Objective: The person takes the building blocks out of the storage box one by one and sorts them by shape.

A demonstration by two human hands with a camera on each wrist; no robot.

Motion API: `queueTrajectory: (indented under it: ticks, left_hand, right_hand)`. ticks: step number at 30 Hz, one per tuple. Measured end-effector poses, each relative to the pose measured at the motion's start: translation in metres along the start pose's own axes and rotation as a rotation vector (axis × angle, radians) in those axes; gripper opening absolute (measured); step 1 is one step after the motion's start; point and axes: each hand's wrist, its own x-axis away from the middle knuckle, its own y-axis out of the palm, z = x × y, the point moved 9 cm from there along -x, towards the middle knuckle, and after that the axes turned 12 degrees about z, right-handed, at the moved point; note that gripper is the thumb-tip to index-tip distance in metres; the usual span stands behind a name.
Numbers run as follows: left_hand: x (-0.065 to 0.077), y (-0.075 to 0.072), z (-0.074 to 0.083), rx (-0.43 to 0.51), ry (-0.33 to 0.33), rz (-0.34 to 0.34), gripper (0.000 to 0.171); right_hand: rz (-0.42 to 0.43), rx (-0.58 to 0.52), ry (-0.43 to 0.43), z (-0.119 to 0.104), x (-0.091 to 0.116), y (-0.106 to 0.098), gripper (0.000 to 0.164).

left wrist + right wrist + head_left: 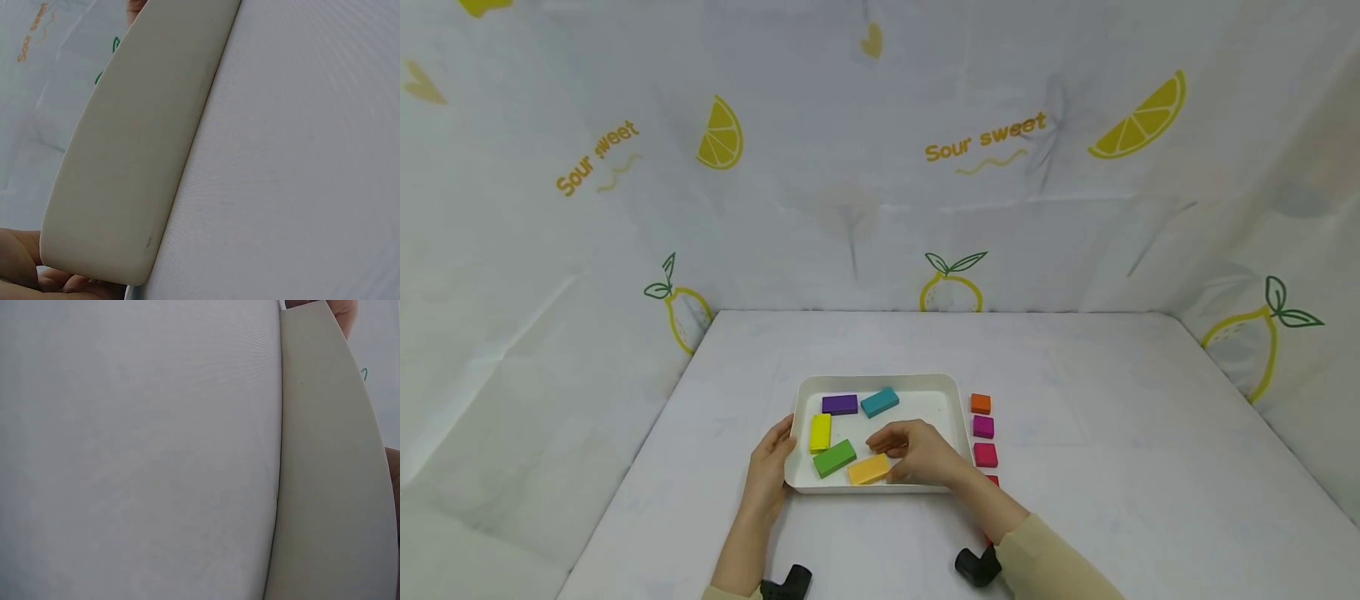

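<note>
A white rectangular tray (925, 392) lies on the table. My left hand (769, 471) grips its left side, thumb at the rim; the left wrist view shows fingers (75, 282) curled around the tray's corner. Inside, my right hand (921, 454) is over an orange-yellow block (868, 469), thumb at the block's right end and the other fingers bent above it, seemingly apart from it. Also in the tray lie a green block (835, 458), a yellow block (821, 433), a purple block (839, 405) and a blue block (880, 402).
Right of the tray, an orange block (981, 403), a magenta block (983, 427) and a pinkish-red block (986, 455) stand in a column. Red blocks farther down are partly hidden by the right forearm. A white cloth covers the table (1112, 450); a lemon-print curtain (820, 233) hangs behind.
</note>
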Motion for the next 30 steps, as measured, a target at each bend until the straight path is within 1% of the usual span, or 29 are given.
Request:
queueTrajectory:
  ticks: [7,12,25,30]
  left_hand:
    - [0.0004,-0.0001,-0.0003,0.002,-0.003,-0.013,0.05]
    - [0.0004,0.0002,-0.0007,0.009,-0.004,-0.019,0.05]
    - [-0.0008,0.0002,-0.0001,0.008,0.008,-0.018,0.05]
    - [0.0001,0.0006,0.0005,0.008,0.009,-0.018,0.05]
  right_hand:
    - [0.009,0.053,-0.017,-0.0026,0.0002,0.0005,0.043]
    - [0.005,0.076,-0.011,-0.0021,0.0011,0.0006,0.041]
    - [0.021,0.078,0.001,-0.0032,0.0046,-0.0019,0.04]
    - [0.037,0.09,-0.018,-0.0056,0.0056,-0.0042,0.04]
